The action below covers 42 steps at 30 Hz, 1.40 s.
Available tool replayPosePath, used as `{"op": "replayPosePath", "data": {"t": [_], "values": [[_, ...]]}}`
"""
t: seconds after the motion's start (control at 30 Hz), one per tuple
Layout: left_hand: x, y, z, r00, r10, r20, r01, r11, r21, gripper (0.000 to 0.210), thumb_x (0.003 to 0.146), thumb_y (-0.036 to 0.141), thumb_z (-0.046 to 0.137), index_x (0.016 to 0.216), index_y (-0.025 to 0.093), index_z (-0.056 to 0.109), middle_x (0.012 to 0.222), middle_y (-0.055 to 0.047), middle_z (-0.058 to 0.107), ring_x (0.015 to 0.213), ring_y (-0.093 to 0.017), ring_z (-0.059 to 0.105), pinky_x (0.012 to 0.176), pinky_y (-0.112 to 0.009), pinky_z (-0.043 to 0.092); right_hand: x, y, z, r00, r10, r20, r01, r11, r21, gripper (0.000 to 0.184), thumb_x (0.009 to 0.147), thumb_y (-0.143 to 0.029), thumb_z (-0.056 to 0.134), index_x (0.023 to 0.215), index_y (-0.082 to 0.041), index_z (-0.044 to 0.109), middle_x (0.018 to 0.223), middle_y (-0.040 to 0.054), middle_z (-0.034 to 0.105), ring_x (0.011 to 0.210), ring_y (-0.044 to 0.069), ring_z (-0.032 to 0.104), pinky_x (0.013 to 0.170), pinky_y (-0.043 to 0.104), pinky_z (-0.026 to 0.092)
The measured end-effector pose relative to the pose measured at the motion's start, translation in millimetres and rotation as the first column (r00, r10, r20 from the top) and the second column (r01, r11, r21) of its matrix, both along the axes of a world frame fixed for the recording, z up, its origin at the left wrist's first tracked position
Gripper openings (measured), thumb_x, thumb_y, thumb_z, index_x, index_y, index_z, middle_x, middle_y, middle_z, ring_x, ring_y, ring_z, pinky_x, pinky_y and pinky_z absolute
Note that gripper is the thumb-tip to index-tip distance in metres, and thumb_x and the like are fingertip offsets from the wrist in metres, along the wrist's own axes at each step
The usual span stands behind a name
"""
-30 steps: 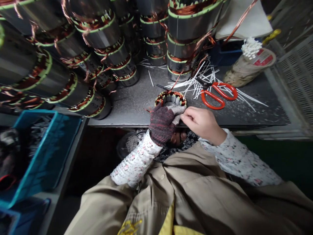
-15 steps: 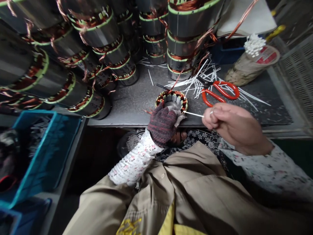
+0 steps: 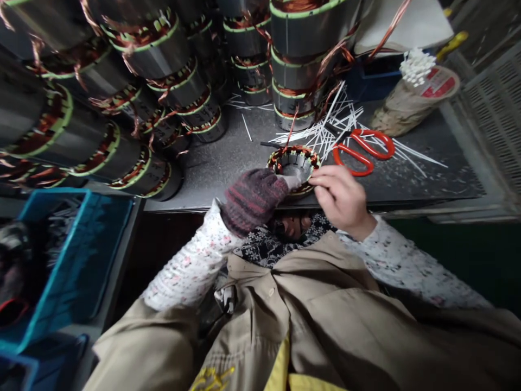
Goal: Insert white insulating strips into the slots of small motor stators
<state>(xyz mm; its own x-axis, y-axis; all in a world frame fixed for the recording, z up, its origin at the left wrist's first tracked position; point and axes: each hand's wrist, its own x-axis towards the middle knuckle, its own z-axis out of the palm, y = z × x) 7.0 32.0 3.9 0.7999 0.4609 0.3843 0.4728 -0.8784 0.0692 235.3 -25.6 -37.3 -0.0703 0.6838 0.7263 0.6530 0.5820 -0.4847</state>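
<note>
The gloved left hand (image 3: 255, 201) sits at 8 o'clock of the wound motor stator (image 3: 293, 158), fingers curled at its rim; whether they clamp it, I cannot tell. The bare right hand (image 3: 342, 198) touches the 4 o'clock edge, fingertip closure unclear. On the workbench (image 3: 223, 168), red-handled scissors (image 3: 366, 151) lie at 3, white strips (image 3: 321, 133) at 1, stacked stators (image 3: 295, 68) at 12.

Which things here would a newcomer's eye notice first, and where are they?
Red-handled scissors, right of centre among scattered white strips, would probably catch it first. Next come tall stacks of copper-wound metal cylinders, filling the upper left and middle. Then there is the small copper-wound ring near the front edge of the bench.
</note>
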Motion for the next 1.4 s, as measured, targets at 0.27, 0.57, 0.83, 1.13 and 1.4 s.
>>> {"op": "replayPosePath", "data": {"t": [0.27, 0.57, 0.83, 1.13, 1.4], "values": [[14.0, 14.4, 22.1, 0.969, -0.095, -0.228, 0.115, 0.991, 0.076, 0.024, 0.102, 0.024, 0.049, 0.103, 0.018, 0.072, 0.105, -0.011, 0.076, 0.090, -0.028, 0.075, 0.077, -0.044, 0.063, -4.4, -2.2, -21.6, 0.995, 0.064, 0.078, -0.059, 0.996, -0.072, 0.029, 0.089, -0.011, 0.054, 0.108, -0.022, 0.073, 0.110, 0.0108, 0.071, 0.091, 0.024, 0.071, 0.077, 0.039, 0.062], [9.1, 32.8, 2.1, 0.952, -0.286, 0.109, 0.303, 0.930, -0.208, 0.017, 0.098, 0.042, 0.061, 0.095, 0.026, 0.066, 0.114, -0.005, 0.077, 0.112, -0.023, 0.074, 0.114, -0.047, 0.054, 116.9, 82.0, 4.7, 0.702, -0.670, -0.239, 0.697, 0.716, 0.040, 0.011, 0.087, -0.028, 0.069, 0.085, -0.024, 0.058, 0.084, 0.0022, 0.063, 0.068, 0.017, 0.060, 0.067, 0.036, 0.053], [23.8, -5.7, -32.0, 0.925, -0.003, 0.380, 0.011, 1.000, -0.018, 0.010, 0.094, 0.025, 0.069, 0.098, 0.021, 0.062, 0.099, -0.007, 0.078, 0.101, -0.023, 0.076, 0.109, -0.052, 0.059, 164.9, 106.3, 22.7, 0.785, -0.602, -0.149, 0.592, 0.799, -0.109, 0.013, 0.085, -0.022, 0.080, 0.079, -0.024, 0.068, 0.085, 0.0073, 0.069, 0.075, 0.017, 0.057, 0.078, 0.037, 0.047], [30.6, -16.2, -40.4, 0.913, 0.101, 0.396, -0.126, 0.991, 0.037, 0.025, 0.092, 0.033, 0.076, 0.104, 0.020, 0.058, 0.137, -0.017, 0.068, 0.131, -0.027, 0.066, 0.110, -0.051, 0.058, 40.8, -22.9, 22.2, 0.997, -0.074, -0.034, 0.076, 0.997, 0.033, 0.015, 0.098, -0.019, 0.058, 0.094, -0.029, 0.068, 0.092, 0.0033, 0.080, 0.083, 0.022, 0.077, 0.071, 0.038, 0.061], [31.8, -16.6, -41.5, 0.903, 0.086, 0.422, -0.104, 0.994, 0.021, 0.023, 0.095, 0.034, 0.072, 0.103, 0.019, 0.056, 0.125, -0.017, 0.072, 0.125, -0.029, 0.070, 0.107, -0.056, 0.059, 19.5, -59.3, -5.0, 0.973, 0.230, 0.031, -0.232, 0.969, 0.085, 0.014, 0.095, -0.012, 0.050, 0.090, -0.023, 0.058, 0.081, 0.0062, 0.075, 0.076, 0.020, 0.074, 0.068, 0.034, 0.064]]}}
